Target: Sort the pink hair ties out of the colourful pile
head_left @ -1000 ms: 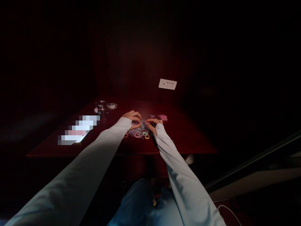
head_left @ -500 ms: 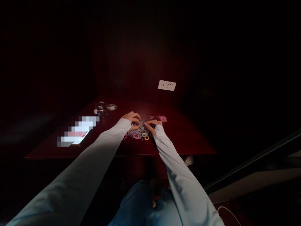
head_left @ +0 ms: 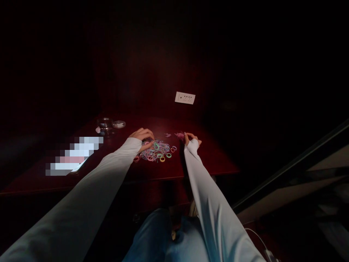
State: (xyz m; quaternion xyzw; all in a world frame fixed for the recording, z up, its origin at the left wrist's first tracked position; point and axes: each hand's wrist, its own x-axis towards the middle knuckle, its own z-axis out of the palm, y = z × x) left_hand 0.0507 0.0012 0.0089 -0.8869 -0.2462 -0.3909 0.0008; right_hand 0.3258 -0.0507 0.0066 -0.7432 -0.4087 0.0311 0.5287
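A heap of small colourful hair ties (head_left: 159,150) lies spread on the dark red table, with several ring-shaped ones along its near edge. My left hand (head_left: 144,137) rests at the heap's left side, its fingers curved and apart over the hair ties. To the right, my right hand (head_left: 193,139) is at a small pile of pink bands (head_left: 179,135), thumb and forefinger drawn together at the pile's right edge. What those fingertips hold, if anything, is too small to make out. A few pink-purple bands (head_left: 168,135) lie between the heap and the pink pile.
A clear jar (head_left: 105,125) stands at the back left beside a round clear lid (head_left: 119,124). A bright, pixelated phone-like slab (head_left: 77,154) lies on the left of the table (head_left: 218,160). On the back wall is a white socket panel (head_left: 185,97).
My right hand has moved right from the hair-tie heap to the pink pile. The left hand stays at the heap. The whole view has shifted, with table things appearing farther left.
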